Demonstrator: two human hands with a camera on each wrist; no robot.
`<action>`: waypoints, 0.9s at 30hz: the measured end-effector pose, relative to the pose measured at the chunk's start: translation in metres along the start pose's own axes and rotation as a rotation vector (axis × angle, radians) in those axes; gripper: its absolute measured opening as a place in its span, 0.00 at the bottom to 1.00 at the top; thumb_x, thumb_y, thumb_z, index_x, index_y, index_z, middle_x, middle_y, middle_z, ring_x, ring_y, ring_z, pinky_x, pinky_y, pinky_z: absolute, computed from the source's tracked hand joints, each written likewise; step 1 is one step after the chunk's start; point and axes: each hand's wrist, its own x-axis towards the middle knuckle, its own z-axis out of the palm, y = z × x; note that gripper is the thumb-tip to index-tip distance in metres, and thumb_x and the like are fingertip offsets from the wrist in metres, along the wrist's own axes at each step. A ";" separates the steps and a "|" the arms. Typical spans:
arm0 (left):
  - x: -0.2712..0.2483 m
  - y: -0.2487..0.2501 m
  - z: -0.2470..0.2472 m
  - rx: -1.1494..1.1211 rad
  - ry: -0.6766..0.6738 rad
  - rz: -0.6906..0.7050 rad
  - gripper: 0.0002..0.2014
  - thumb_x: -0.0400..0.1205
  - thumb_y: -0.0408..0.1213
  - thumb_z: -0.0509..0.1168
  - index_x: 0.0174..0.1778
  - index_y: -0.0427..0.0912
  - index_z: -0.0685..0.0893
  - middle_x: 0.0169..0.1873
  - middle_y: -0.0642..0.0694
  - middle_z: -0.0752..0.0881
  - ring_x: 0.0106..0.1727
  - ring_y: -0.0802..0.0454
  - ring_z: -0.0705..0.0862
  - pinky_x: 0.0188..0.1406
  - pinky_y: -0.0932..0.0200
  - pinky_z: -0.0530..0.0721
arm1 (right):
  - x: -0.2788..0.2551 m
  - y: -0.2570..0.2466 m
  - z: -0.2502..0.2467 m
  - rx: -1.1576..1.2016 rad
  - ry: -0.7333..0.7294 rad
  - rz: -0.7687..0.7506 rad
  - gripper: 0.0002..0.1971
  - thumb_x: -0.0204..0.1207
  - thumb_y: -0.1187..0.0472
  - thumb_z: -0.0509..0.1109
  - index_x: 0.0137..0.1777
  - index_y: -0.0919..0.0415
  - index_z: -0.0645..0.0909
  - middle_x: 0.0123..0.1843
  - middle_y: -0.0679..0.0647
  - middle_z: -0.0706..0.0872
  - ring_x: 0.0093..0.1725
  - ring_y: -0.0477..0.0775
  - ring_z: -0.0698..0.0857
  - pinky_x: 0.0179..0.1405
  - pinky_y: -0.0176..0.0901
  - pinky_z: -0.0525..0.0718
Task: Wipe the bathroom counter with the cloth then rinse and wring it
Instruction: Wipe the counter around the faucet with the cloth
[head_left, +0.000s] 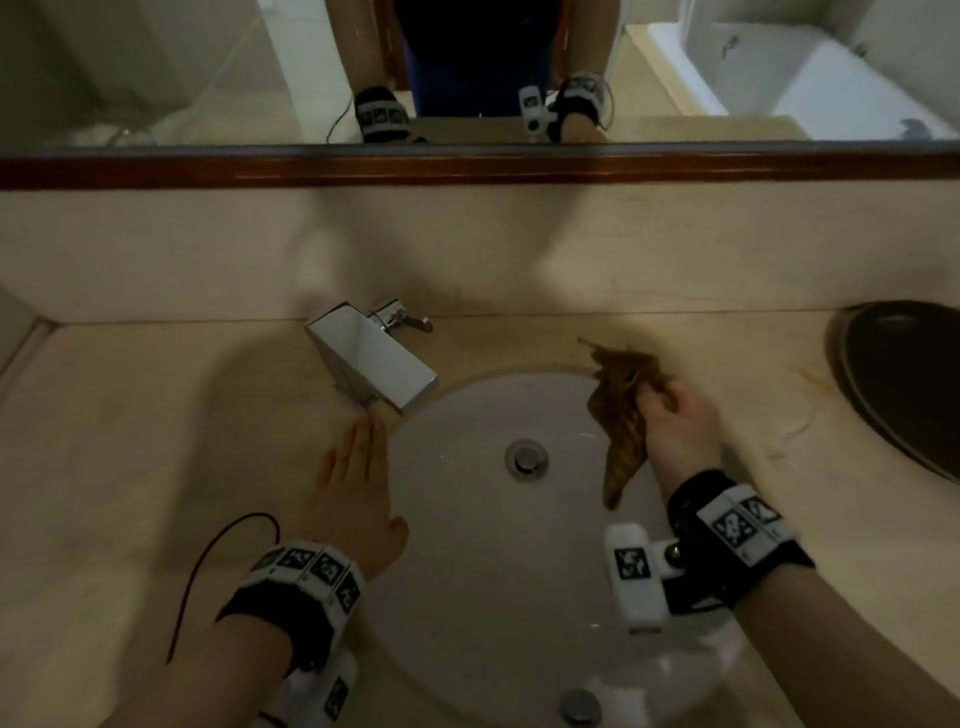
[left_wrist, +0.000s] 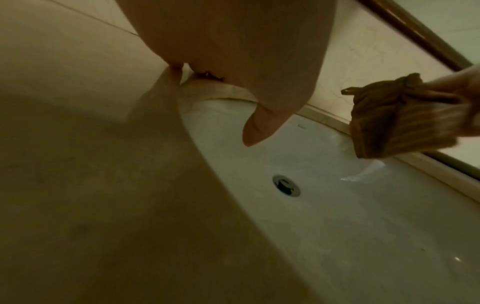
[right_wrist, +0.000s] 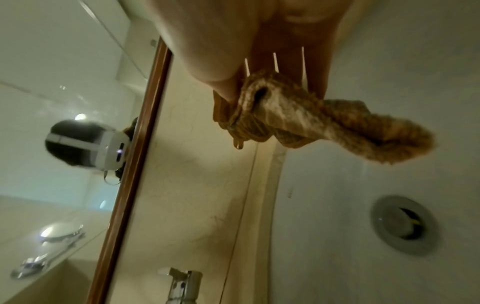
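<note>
Beige stone counter (head_left: 156, 441) with white basin (head_left: 467, 571) set between the hands, mirror (head_left: 156, 78) beyond.
Left hand (head_left: 353, 488) lay flat, fingers straight, on the counter; right hand (head_left: 675, 421) gripped the bunched brown cloth (head_left: 623, 410) above the basin rim.

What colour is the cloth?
Orange-brown with fine ribbed stripes, clearest on the cloth in the left wrist view.
</note>
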 end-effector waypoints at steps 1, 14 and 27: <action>0.000 0.001 -0.001 0.004 -0.007 -0.005 0.51 0.80 0.55 0.58 0.79 0.36 0.25 0.81 0.40 0.27 0.83 0.45 0.32 0.82 0.47 0.39 | 0.008 -0.010 0.003 -0.017 0.003 -0.034 0.06 0.83 0.59 0.63 0.46 0.54 0.80 0.43 0.53 0.84 0.43 0.53 0.82 0.44 0.43 0.77; -0.001 0.008 -0.007 -0.040 -0.005 -0.026 0.52 0.76 0.59 0.55 0.78 0.37 0.23 0.75 0.41 0.20 0.79 0.46 0.24 0.81 0.47 0.33 | 0.032 -0.018 0.175 -0.838 -0.361 -0.689 0.26 0.79 0.63 0.58 0.79 0.56 0.67 0.79 0.58 0.69 0.79 0.65 0.63 0.78 0.59 0.50; 0.038 0.047 -0.036 -0.282 0.190 0.172 0.37 0.81 0.38 0.58 0.84 0.40 0.48 0.81 0.38 0.61 0.65 0.40 0.79 0.59 0.52 0.82 | 0.059 -0.023 0.148 -0.905 -0.543 -0.767 0.35 0.72 0.65 0.64 0.81 0.53 0.63 0.83 0.53 0.63 0.81 0.64 0.57 0.81 0.58 0.50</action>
